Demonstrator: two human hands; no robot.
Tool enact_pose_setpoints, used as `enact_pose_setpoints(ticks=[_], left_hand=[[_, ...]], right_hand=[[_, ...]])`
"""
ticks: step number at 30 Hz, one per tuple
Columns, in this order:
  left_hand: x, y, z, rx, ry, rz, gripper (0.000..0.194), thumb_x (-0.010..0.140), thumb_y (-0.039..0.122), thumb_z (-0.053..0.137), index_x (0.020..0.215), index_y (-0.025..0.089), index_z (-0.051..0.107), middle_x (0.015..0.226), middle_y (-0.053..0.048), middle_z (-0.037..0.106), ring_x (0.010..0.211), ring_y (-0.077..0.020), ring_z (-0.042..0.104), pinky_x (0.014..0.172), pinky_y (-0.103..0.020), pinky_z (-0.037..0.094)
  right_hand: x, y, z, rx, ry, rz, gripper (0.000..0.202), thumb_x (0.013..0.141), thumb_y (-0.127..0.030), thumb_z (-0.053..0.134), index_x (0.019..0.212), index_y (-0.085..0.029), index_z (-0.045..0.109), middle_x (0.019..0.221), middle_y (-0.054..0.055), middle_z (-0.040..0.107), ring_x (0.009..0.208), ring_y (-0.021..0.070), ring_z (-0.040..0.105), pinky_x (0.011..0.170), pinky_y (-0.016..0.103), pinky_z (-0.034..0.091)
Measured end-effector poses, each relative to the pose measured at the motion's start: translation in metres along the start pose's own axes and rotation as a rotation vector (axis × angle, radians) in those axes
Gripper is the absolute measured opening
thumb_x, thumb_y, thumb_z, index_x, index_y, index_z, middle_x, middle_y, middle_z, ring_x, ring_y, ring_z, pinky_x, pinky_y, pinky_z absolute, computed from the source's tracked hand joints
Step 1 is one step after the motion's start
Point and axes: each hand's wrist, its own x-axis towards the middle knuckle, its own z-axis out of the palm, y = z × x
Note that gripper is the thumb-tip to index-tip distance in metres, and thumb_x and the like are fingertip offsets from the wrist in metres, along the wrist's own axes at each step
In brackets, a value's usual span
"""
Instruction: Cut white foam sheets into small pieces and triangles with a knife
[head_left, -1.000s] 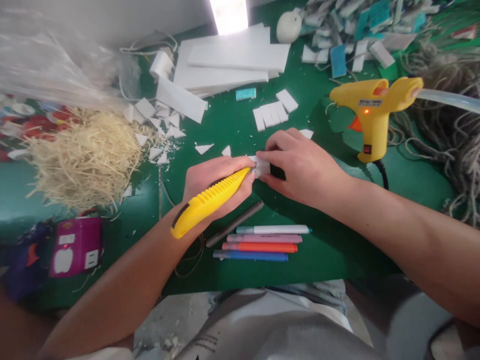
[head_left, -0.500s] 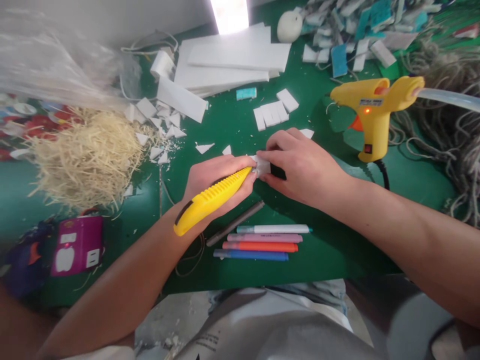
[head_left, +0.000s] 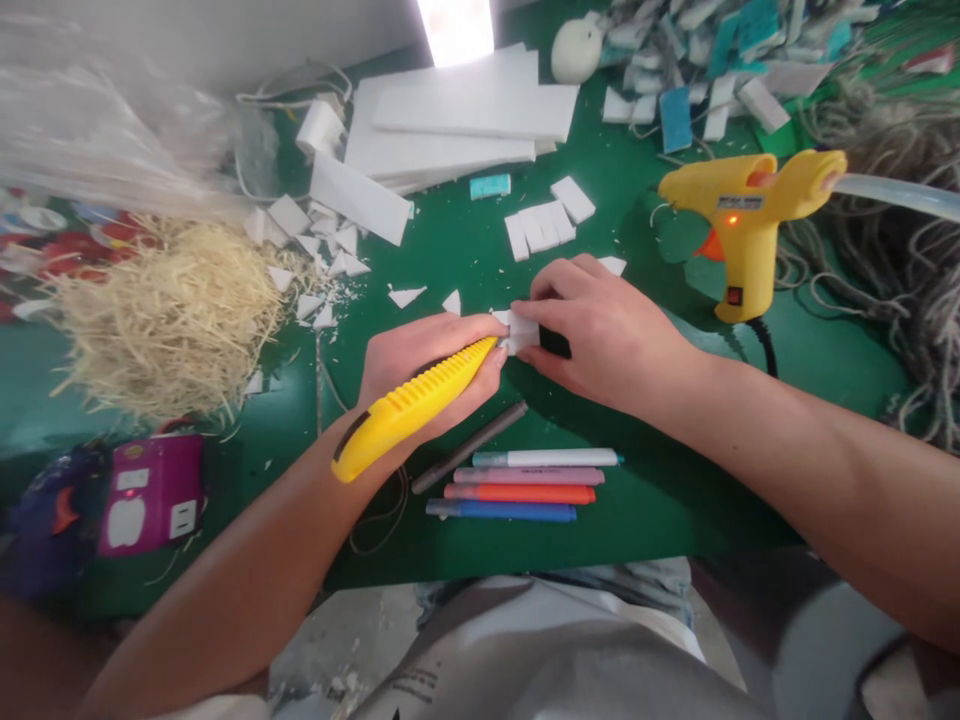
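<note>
My left hand (head_left: pixel 431 375) is closed around a yellow utility knife (head_left: pixel 420 405), its tip end pointing right at a small white foam piece (head_left: pixel 523 332). The blade itself is mostly hidden by my fingers. With thumb and fingertips, my right hand (head_left: pixel 600 325) pinches that foam piece from the right and holds it on the green table. Beyond my hands lie several cut white foam strips (head_left: pixel 541 230) in a row. Closer to me, several markers (head_left: pixel 525 493) and a grey pen-like stick (head_left: pixel 470 447) rest on the tabletop.
A yellow glue gun (head_left: pixel 750 225) with a lit light stands at right beside tangled grey cord (head_left: pixel 870 240). Shredded straw (head_left: pixel 172 310) and a magenta box (head_left: pixel 152 493) are on the left. White foam sheets (head_left: pixel 465 110) lie at the back under a bright lamp (head_left: pixel 457 30).
My left hand and the utility knife have drawn back slightly to the left and toward me, showing more of the foam piece. My right hand keeps its pinch.
</note>
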Motion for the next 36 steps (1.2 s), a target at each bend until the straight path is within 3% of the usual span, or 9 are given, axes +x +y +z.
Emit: enact_pose_setpoints(ticks=[17,27,36], left_hand=[[0.001,-0.003,0.001,-0.001,-0.018,-0.013,0.010,0.098,0.026,0.067,0.100,0.027,0.077,0.093,0.001,0.084,0.073,-0.0172,0.077,0.071,-0.029,0.064],[-0.006,-0.007,0.011,0.016,0.123,0.027,0.010,0.096,0.029,0.068,0.098,0.028,0.078,0.088,0.002,0.083,0.069,-0.0165,0.076,0.069,-0.028,0.065],[-0.002,-0.005,0.007,0.009,0.064,0.022,0.009,0.096,0.027,0.068,0.098,0.027,0.077,0.089,0.000,0.084,0.070,-0.0171,0.077,0.070,-0.029,0.066]], right_hand=[[-0.001,-0.001,0.000,-0.009,0.013,0.004,0.020,0.095,-0.023,0.066,0.106,-0.017,0.081,0.109,0.014,0.066,0.102,0.0298,0.054,0.082,0.044,0.050],[0.001,0.000,-0.002,-0.001,-0.020,0.004,0.021,0.095,-0.022,0.065,0.107,-0.016,0.081,0.109,0.015,0.066,0.101,0.0294,0.053,0.081,0.043,0.049],[-0.001,0.000,0.001,0.000,0.014,0.002,0.019,0.094,-0.022,0.065,0.104,-0.016,0.080,0.109,0.016,0.066,0.101,0.0298,0.053,0.081,0.044,0.048]])
